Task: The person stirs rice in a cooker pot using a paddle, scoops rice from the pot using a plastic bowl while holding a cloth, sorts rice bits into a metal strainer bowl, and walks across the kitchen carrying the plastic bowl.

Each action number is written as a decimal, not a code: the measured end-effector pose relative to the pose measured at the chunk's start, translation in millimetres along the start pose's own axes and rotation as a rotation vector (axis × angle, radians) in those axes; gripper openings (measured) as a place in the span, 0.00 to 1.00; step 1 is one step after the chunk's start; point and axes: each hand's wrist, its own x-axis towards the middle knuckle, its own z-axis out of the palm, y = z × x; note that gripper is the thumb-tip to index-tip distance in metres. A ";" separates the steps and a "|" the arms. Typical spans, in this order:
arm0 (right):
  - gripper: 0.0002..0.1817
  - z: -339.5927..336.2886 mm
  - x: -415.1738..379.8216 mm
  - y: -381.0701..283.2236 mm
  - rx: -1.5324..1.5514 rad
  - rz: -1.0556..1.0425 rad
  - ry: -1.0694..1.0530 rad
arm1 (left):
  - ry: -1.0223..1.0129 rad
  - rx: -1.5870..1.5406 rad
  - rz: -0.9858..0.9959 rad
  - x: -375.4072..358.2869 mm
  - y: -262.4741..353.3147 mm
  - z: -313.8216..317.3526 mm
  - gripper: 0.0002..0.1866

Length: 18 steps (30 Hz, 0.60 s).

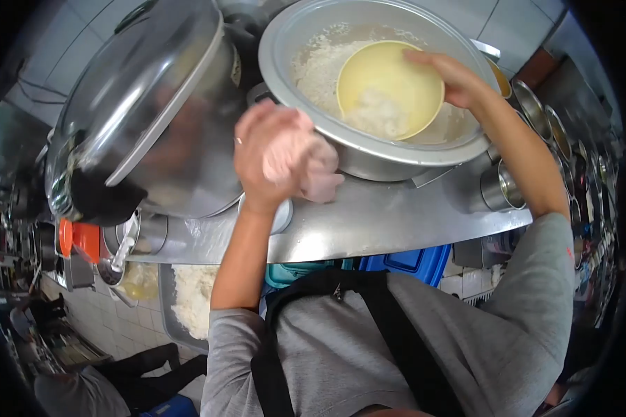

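My right hand [455, 78] grips a pale yellow bowl [414, 76] by its rim. The bowl is tilted inside a large metal pot [368, 156], with a clump of white, rice-like food [379, 115] along its lower side. More white food and cloudy liquid show in the pot around it. Beside the pot's near left rim, my left hand [264, 149], a little blurred, is closed on a crumpled pink cloth [320, 174]. Under that wrist a small pale dish [282, 217] is partly hidden.
A big domed lid [167, 76] leans up at the left. Metal cups [497, 187] stand on the steel counter [389, 215] at right. Below are a grey tub [167, 313] of white food and blue lids [424, 263]. Another person [90, 389] is at lower left.
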 end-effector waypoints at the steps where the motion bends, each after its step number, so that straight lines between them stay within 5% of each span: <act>1: 0.26 -5.2 -3.6 0.1 0.129 -0.029 0.016 | -0.023 -0.049 -0.008 -10.6 12.7 -9.8 0.17; 8: 0.21 -9.2 -65.6 -4.1 0.526 -0.328 0.119 | -0.284 -0.088 -0.202 -98.4 68.2 -94.7 0.20; 10: 0.22 31.6 -89.9 -18.4 0.610 -0.371 0.286 | -0.289 -0.049 -0.271 -130.2 72.2 -118.7 0.19; 11: 0.22 57.0 -94.1 -20.2 0.603 -0.321 0.207 | -0.265 -0.068 -0.362 -143.1 77.7 -130.3 0.18; 13: 0.24 100.8 -101.3 -21.1 0.558 -0.522 0.419 | -0.311 0.039 -0.425 -175.7 85.1 -154.9 0.17; 17: 0.27 226.8 -112.4 0.9 0.519 -0.599 0.261 | -0.393 0.030 -0.657 -235.6 100.9 -197.9 0.15; 18: 0.28 239.4 -97.2 28.1 0.485 -0.589 0.064 | -0.391 0.032 -0.666 -246.7 102.8 -203.6 0.15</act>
